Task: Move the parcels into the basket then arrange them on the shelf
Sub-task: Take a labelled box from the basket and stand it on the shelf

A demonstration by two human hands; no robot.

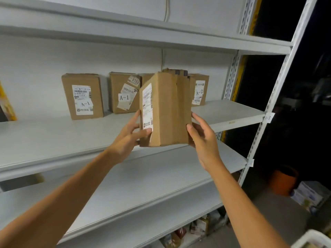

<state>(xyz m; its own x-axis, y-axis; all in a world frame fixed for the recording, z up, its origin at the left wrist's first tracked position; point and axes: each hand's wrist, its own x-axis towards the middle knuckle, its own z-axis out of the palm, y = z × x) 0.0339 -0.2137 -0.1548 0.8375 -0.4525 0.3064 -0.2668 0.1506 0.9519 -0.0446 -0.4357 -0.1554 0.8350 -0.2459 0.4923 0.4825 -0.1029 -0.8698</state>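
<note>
I hold a brown cardboard parcel (166, 111) upright in front of the middle shelf (53, 138). My left hand (128, 138) grips its left side over the white shipping label. My right hand (200, 138) presses on its right side. Against the back wall of that shelf stand a parcel marked A-1 (82, 96), a second A-1 parcel (124, 93) and a parcel marked A-2 (198, 90), the last partly hidden by the held parcel. The white rim of a basket (311, 238) shows at the bottom right corner.
White metal shelving fills the view, with a lower shelf board (143, 185) and an upper one (161, 33). A yellow item (7, 104) leans at the far left. An orange bin (283, 179) and a box (308, 196) sit on the dark floor at right.
</note>
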